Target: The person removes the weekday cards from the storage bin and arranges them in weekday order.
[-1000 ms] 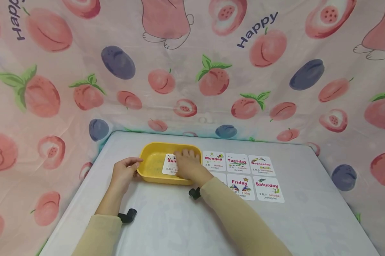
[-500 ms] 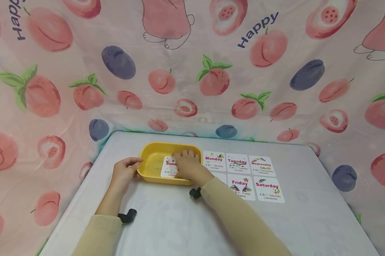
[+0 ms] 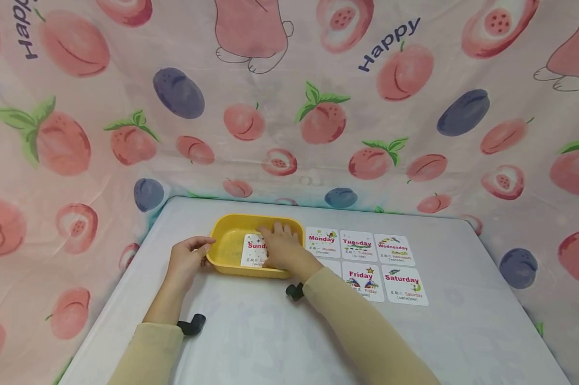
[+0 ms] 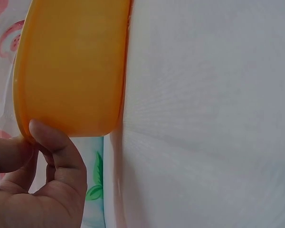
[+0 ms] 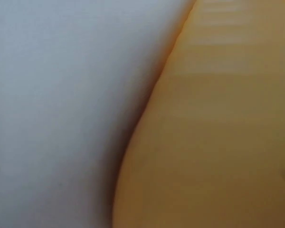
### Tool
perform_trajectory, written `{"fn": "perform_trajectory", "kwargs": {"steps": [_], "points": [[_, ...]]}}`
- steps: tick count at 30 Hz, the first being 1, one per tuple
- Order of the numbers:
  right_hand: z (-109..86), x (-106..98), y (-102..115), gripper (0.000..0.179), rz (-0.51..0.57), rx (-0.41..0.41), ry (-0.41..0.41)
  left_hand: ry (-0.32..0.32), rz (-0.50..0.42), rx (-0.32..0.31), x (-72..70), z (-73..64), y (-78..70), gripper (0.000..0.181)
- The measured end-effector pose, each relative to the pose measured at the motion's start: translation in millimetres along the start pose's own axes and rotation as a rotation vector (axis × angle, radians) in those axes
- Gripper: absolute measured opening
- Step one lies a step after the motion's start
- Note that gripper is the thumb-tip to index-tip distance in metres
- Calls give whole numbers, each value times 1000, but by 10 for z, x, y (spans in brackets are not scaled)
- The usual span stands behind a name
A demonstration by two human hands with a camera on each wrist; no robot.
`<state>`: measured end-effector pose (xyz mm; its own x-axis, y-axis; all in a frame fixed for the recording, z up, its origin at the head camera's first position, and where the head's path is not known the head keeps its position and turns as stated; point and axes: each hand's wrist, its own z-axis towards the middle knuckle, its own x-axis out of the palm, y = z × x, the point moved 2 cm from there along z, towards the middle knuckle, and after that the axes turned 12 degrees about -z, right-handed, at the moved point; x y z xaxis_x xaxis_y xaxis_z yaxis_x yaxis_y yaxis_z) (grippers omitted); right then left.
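Note:
A yellow plastic tray (image 3: 229,270) stands on the white table. My left hand (image 3: 183,262) pinches its left rim; the left wrist view shows the thumb and fingers (image 4: 52,137) at the rim's corner. Inside the tray is a white Sunday flashcard (image 3: 254,253), its right part hidden beneath my right hand (image 3: 289,254). That hand reaches over the tray's near wall with its fingers spread over the card's right side and towards the far right wall. The right wrist view shows just the tray's outer wall (image 5: 204,156) and the table.
Right of the tray lie flashcards in two rows: Monday (image 3: 321,243), Tuesday (image 3: 357,246) and Wednesday (image 3: 394,250) behind, Friday (image 3: 363,283) and Saturday (image 3: 405,286) in front. Another card (image 3: 332,266) is mostly covered by my right forearm. A fruit-patterned cloth (image 3: 280,182) hangs behind the table.
The Sunday flashcard has shifted a little left and towards me in the tray, turning slightly. My right hand's fingers have moved slightly over it. My left hand has stayed on the rim.

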<state>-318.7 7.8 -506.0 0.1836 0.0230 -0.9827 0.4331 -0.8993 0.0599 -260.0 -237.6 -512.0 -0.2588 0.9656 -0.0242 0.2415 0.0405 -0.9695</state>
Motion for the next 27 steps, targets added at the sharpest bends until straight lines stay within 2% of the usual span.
{"fn": "perform_trajectory", "kwargs": {"steps": [10,27], "points": [[-35,-19,-5,89,84,-16,-21,8,8,-10,-6,8,24,27],[-61,-64,-3,63,113,-24,-48,4,1,1,-3,-15,7,26]]}}
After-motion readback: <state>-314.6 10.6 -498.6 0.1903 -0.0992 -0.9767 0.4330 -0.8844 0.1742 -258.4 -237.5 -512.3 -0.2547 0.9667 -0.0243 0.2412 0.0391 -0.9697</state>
